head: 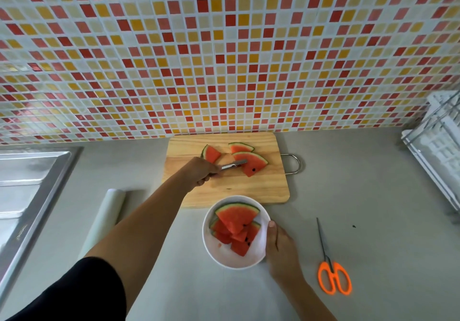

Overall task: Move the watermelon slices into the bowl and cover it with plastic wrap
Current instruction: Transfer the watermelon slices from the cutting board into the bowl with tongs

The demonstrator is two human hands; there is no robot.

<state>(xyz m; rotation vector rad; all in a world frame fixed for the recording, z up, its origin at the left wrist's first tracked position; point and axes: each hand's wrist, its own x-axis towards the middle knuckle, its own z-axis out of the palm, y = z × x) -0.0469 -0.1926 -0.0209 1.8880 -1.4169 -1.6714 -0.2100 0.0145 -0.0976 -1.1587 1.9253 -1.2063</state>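
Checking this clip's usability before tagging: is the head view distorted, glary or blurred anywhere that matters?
Head view: on the tiled wall the grid bows toward the edges, wide-angle distortion; the steel sink shows pale glare; the dish rack at right is washed out and soft; the cutting board, watermelon slices and white bowl are sharp and evenly lit.

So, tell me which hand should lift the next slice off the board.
Left: the left hand holds the tongs at the front slice, while the right hand holds the bowl.
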